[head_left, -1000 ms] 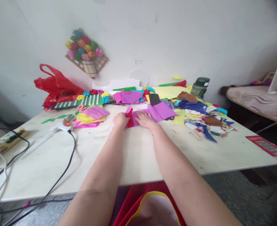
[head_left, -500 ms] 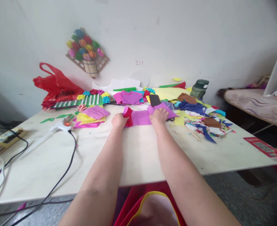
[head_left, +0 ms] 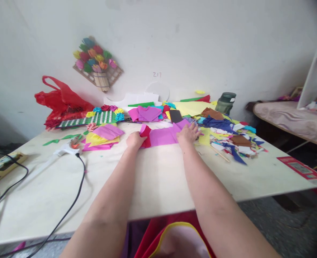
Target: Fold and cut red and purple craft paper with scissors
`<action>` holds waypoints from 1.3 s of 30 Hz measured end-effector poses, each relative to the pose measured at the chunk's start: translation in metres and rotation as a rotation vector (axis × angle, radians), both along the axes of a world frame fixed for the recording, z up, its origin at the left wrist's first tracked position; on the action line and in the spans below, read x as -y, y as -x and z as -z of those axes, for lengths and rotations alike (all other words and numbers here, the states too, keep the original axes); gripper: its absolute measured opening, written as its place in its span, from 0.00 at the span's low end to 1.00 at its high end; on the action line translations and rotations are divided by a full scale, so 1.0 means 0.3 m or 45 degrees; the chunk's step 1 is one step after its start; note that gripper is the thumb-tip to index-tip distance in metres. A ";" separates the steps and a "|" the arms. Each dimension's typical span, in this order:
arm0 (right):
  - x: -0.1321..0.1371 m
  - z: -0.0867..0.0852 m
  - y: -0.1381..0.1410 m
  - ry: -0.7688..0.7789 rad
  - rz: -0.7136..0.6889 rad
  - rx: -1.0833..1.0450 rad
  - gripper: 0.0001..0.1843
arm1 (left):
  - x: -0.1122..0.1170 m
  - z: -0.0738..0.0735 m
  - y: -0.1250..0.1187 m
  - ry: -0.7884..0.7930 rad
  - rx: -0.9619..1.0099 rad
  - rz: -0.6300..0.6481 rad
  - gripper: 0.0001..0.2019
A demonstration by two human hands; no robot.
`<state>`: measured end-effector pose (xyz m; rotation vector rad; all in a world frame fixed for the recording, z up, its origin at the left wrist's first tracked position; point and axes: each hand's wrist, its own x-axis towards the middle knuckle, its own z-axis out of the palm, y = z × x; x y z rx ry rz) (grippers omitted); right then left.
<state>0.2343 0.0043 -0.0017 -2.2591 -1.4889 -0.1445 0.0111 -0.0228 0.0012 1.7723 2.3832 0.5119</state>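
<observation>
A magenta sheet of paper [head_left: 164,136] lies stretched out on the pale table [head_left: 158,179], with a red piece [head_left: 145,133] at its left end. My left hand [head_left: 135,140] is closed on that left end, pinching the red and magenta paper. My right hand [head_left: 188,133] lies flat with fingers spread on the sheet's right end, pressing it down. A dark phone [head_left: 176,115] rests just behind the sheet.
Stacks of pink, purple and yellow paper [head_left: 104,135] lie left, scraps of several colours [head_left: 228,134] right. A glue gun [head_left: 64,148] with black cord [head_left: 75,200], a red plastic bag [head_left: 60,102], a green bottle [head_left: 225,103] and a paper-flower wall piece [head_left: 98,62] surround them.
My right hand slid to the right along the magenta sheet, flattening it out longer. My left hand stayed holding the left end.
</observation>
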 end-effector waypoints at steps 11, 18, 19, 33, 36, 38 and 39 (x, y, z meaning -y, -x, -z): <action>-0.027 0.008 -0.035 -0.038 0.064 -0.035 0.26 | 0.012 -0.008 -0.015 -0.019 0.012 -0.016 0.19; -0.026 -0.007 -0.054 0.033 0.086 -0.112 0.27 | 0.003 0.000 -0.018 -0.071 0.021 -0.021 0.19; -0.028 -0.009 -0.057 0.011 0.086 -0.099 0.26 | 0.002 0.001 -0.019 -0.080 0.023 -0.021 0.19; -0.060 -0.123 -0.038 -0.140 -0.035 -0.247 0.15 | -0.012 0.005 -0.018 -0.195 0.106 -0.135 0.19; -0.106 -0.127 -0.021 -0.141 -0.050 -0.269 0.16 | -0.016 0.008 -0.021 -0.208 0.124 -0.191 0.19; -0.128 -0.122 -0.022 -0.081 -0.087 -0.262 0.16 | -0.019 0.010 -0.021 -0.211 0.139 -0.229 0.19; -0.134 -0.121 -0.027 -0.059 -0.109 -0.234 0.16 | -0.020 0.011 -0.020 -0.210 0.145 -0.241 0.19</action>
